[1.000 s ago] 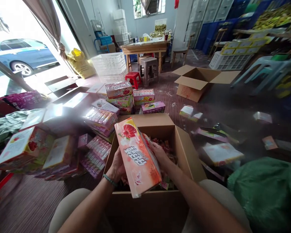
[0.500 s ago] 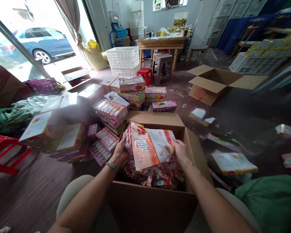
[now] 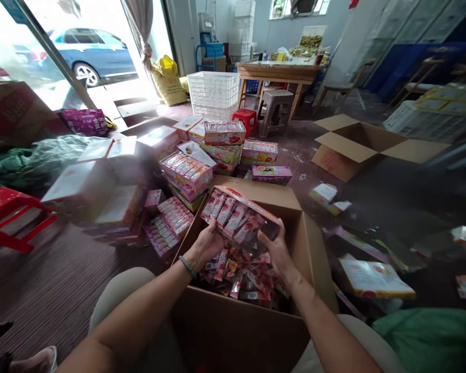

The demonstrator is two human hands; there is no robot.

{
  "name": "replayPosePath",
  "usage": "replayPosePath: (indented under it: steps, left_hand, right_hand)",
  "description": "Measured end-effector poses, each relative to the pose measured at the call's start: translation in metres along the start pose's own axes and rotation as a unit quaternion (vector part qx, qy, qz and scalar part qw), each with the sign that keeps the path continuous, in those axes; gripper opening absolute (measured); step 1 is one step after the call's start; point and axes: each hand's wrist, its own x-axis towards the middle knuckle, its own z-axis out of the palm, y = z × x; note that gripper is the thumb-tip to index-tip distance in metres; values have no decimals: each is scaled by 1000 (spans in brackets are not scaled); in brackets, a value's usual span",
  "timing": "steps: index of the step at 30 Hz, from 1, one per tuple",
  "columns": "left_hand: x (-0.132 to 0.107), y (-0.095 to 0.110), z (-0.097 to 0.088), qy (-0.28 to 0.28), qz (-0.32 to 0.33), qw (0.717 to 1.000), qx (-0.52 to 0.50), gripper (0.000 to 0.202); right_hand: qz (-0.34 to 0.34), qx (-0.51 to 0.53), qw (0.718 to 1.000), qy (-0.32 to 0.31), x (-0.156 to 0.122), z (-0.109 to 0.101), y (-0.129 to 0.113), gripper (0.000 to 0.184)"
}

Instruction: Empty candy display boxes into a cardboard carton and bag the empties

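A pink sachet display tray [image 3: 236, 215], long axis running crosswise, is clamped at opposite ends by the left grip [image 3: 207, 243] and right grip [image 3: 277, 249], tilted above loose sachets [image 3: 236, 280] inside an open cardboard carton [image 3: 236, 331].

Open pink candy carton [image 3: 252, 204], tilted, packets [image 3: 227, 215] inside

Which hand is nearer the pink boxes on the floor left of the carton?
Left. The left hand holds the pink tray over the carton, across the carton wall from those boxes; the right hand grips the tray's other end, farther off.
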Motion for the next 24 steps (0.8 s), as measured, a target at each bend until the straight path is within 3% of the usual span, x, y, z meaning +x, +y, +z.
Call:
replayPosePath:
  steps: [2,4,6,8,10,13,17,24]
  left_hand:
    - [-2,7,-2,-36,-43,997,58,47]
    - [0,20,-5,-30,-45,993,101,61]
    - [1,31,-7,-4,-8,992,124,69]
    - [0,36,-6,-1,41,989,143,62]
    - [-4,36,-3,-35,70,983,166,52]
    - [-8,37,1,-63,95,973,201,54]
    - [-6,42,-1,11,123,969,214,54]
    - [-4,40,-6,-38,97,970,220,55]
  right_hand:
    - [17,41,998,37,9,-8,-10,125]
    - [10,60,997,46,14,-16,-20,120]
    - [-16,44,998,35,14,-20,-26,117]
    - [-52,-3,998,28,12,-23,-28,120]
    - [-79,-41,996,20,11,-24,-28,125]
    - [-103,-43,994,14,9,-23,-29,132]
    - [-95,-75,992,-19,2,-17,-34,135]
    - [-112,-69,989,63,2,-24,-45,96]
